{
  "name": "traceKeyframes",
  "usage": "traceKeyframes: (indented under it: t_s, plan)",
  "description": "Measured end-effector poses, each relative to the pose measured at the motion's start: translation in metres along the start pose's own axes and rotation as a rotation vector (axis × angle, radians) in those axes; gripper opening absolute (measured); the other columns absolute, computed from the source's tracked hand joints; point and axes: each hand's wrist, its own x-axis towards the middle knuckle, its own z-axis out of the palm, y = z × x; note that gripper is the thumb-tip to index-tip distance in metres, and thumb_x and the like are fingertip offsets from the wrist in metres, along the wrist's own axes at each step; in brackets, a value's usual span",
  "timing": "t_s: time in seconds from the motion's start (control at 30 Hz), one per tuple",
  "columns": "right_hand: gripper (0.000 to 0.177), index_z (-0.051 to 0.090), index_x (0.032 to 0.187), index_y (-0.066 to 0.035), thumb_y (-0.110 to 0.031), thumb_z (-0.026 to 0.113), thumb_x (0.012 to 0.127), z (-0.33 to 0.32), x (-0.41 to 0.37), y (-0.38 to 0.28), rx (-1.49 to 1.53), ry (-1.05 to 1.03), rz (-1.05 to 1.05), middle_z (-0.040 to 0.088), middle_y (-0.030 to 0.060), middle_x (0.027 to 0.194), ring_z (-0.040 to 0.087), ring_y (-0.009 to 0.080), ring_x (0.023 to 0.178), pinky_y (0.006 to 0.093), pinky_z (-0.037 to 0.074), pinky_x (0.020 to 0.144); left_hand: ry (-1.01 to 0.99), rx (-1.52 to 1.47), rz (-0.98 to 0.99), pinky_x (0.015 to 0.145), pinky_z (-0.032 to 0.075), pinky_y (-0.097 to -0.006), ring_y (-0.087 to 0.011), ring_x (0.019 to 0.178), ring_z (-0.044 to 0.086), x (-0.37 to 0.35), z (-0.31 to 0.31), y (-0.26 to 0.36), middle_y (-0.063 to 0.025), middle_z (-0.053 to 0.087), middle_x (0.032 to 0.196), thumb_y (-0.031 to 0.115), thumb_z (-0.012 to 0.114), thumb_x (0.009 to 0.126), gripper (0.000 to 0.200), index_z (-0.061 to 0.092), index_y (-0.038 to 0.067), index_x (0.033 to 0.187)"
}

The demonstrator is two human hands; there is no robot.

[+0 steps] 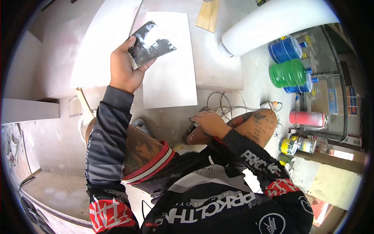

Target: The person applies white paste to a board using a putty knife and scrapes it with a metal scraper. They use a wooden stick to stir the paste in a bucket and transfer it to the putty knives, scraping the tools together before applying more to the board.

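Raised at the upper left, my left hand is closed around the edge of a dark, flat, square plate smeared with a white paste. Its thumb is at the left edge and the other fingers reach underneath. The plate is above a white rectangular panel. Lower down, my right hand lies with its fingers stretched out near my lower leg and foot. Part of what is under that hand is hidden.
A thick white tube and a wooden strip are at the top. Cables loop across the floor. On the right are blue and green water jugs, a red cylinder and paint cans.
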Motion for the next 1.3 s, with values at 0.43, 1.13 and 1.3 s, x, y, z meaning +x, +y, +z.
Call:
traceKeyframes:
  t_s: [0.43,1.13,1.3]
  plan:
    - [0.063,0.051,0.128,-0.003,0.021,0.041,0.070,-0.136,-0.007,-0.066,0.598,1.174,-0.430,0.047,0.0224,0.133,0.046,0.0400,0.126,0.0394,0.038,0.103,-0.173,0.142,-0.373,0.074,0.052,-0.0395,-0.0179,0.086,0.064,-0.057,0.009,-0.042,-0.0046,0.063,0.097,0.022,0.053,0.092,0.021,0.059,0.009,0.107]
    - [0.045,0.054,0.123,-0.007,-0.005,0.057,0.078,0.022,-0.009,0.074,-0.094,0.096,-0.286,0.057,0.0126,0.125,0.051,0.0303,0.118,0.0407,0.038,0.103,-0.055,0.068,-0.130,0.081,0.052,-0.0426,-0.0245,0.095,0.064,-0.017,-0.002,-0.011,-0.0071,0.062,0.104,0.020,0.058,0.090,0.027,0.056,0.004,0.111]
    - [0.051,0.054,0.125,-0.003,0.004,0.055,0.074,-0.055,-0.035,0.028,0.341,0.531,-0.109,0.057,0.0165,0.124,0.050,0.0325,0.120,0.0404,0.039,0.102,-0.108,0.196,-0.134,0.079,0.053,-0.0446,-0.0246,0.092,0.065,-0.032,0.009,-0.036,-0.0084,0.063,0.104,0.022,0.057,0.090,0.029,0.054,0.005,0.113]
